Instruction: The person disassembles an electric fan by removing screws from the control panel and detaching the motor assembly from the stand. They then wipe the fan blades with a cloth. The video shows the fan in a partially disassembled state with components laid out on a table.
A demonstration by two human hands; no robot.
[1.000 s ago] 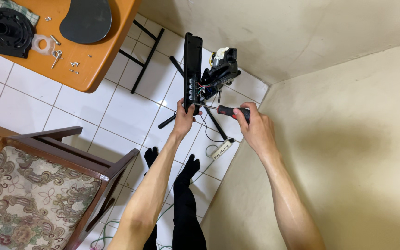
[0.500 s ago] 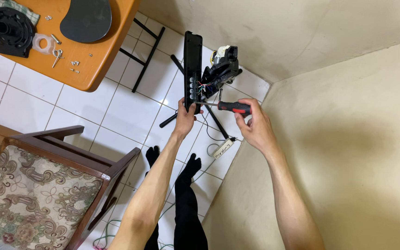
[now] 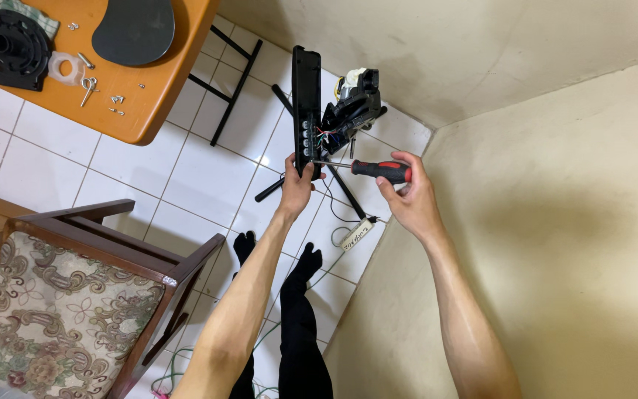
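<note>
Head view, looking down. Left hand [image 3: 296, 185] is closed round the lower end of a long black panel [image 3: 306, 96], held upright at centre-top of frame. The panel has a row of round buttons near its lower end, w/ coloured wires [image 3: 324, 137] running from there to a black motor unit [image 3: 354, 107] just right of it, touching or nearly so; can't tell which.

Right hand [image 3: 408, 196] grips a screwdriver [image 3: 363, 168] by its red/black handle, fingers wrapped round. The shaft lies roughly horizontal, pointing left, tip at the panel's lower end just above the left thumb. Can't tell if the tip sits in a screw.

Below the hands: white tile floor [image 3: 186, 177], black rods [image 3: 234, 81] lying on it, and a thin black cord running to a small white tag [image 3: 354, 236] near the wall. Person's legs in black w/ black socks [image 3: 275, 255] at bottom centre. Beige walls [image 3: 555, 222] meet in a corner at right.

Upper left of frame: orange surface [image 3: 153, 103]. On it a round black ribbed part [image 3: 5, 41], a clear ring [image 3: 62, 68] just beside that, a dark flat oval piece [image 3: 133, 29], and loose screws [image 3: 116, 103] and small metal bits scattered between. Patterned cloth corner under the black part.

Lower left: wooden chair [image 3: 75, 295] w/ floral upholstery, well apart from the hands.
</note>
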